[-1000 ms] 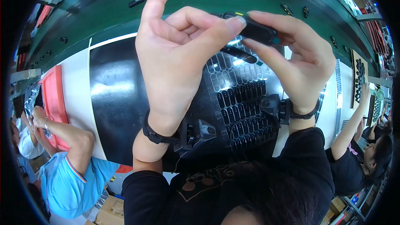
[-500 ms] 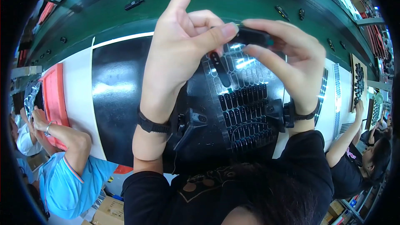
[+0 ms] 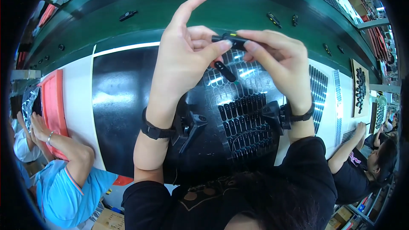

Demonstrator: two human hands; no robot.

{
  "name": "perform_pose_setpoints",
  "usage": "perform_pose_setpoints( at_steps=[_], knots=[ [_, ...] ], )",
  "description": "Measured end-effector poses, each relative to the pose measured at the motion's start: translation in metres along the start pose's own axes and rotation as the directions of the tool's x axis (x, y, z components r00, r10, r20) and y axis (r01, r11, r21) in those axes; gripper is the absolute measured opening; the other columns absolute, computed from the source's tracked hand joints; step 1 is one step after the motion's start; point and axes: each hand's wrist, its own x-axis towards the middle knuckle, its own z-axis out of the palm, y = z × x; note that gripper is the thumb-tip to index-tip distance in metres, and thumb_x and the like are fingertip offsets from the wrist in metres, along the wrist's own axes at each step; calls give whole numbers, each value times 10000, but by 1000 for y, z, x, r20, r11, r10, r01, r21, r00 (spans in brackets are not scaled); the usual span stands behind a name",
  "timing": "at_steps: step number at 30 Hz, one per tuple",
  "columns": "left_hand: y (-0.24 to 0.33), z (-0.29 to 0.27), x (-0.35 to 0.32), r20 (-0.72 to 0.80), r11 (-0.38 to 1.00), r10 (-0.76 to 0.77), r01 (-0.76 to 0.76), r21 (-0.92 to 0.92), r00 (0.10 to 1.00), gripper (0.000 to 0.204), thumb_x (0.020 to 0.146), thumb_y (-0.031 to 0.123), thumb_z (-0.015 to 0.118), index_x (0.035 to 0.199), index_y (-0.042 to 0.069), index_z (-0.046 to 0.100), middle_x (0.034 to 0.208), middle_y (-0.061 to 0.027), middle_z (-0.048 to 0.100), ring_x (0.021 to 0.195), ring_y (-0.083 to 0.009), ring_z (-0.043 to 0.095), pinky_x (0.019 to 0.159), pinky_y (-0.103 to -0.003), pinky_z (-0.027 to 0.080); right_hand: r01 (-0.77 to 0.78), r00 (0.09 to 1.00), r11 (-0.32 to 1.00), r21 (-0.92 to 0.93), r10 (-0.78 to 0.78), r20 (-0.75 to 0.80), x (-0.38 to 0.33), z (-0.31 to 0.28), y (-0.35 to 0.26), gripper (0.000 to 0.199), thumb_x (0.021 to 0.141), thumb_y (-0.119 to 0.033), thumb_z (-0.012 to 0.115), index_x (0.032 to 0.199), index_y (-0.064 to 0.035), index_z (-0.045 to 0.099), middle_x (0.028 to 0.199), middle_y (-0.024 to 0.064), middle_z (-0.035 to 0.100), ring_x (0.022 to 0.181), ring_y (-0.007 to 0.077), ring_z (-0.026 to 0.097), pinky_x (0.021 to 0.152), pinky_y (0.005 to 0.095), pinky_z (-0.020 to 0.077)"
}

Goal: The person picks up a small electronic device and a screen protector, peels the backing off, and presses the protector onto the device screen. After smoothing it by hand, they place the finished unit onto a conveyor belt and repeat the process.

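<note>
Dark green conveyor belt (image 3: 179, 12) sweeps across the far side of the bench, a glossy black mat (image 3: 123, 81) spread before it, and all the action is up in the air over that mat! The small black plastic device (image 3: 238, 42) with a yellow patch is up between both hands, and it has come nearer to the body since 1 second ago. The hands have closed in too, thumbs now almost meeting, so it looks steadied from both ends.

Left hand (image 3: 181, 59): thumb and a bent finger pinch the near end, index finger raised free. Right hand (image 3: 285, 59): thumb and forefinger grip the other end. Below the left fingers hangs a black rounded strip with pale marks (image 3: 226, 72), swung down from its sideways lie, apart from the device; which finger holds it, I cannot tell.

Underneath, a clear sheet of oval cells (image 3: 217, 91) carries rows of black ovals. What's in the way? 2 black wrist-worn boxes: the left (image 3: 194, 123) hides some mat, the right (image 3: 272, 113) covers the sheet's edge. Fingers mask most of the device. Far left, a salmon-red tray (image 3: 55, 102) sits beside a blue-shirted co-worker (image 3: 70, 187).
</note>
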Motion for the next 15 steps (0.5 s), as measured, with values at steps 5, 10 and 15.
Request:
perform_pose_setpoints(
  at_steps=[5,10,15],
  knots=[
    [-3,-4,0,-67,893,44,-9,450,997,721,659,-71,612,1272,63,256,715,-52,549,621,-88,529,577,-180,442,-150,984,986,68,142,108,29,-23,33,249,805,-116,516,1029,-13,551,858,91,571,743,126,555,663,221,451],
    [5,-7,-6,-90,746,191,-85,660,977,740,622,-108,612,1262,73,288,759,-58,543,635,-95,527,619,-205,459,-148,989,738,-658,99,-111,78,-70,134,480,752,-313,585,1127,-46,451,943,125,537,875,219,517,778,304,413],
    [13,-8,-8,-78,839,280,-205,505,957,765,601,-147,600,1262,67,281,771,-75,532,649,-107,536,632,-219,472,-244,944,586,-773,327,-50,93,-84,187,382,772,-287,565,1036,-26,473,841,74,538,765,178,520,683,278,432]
  ],
)
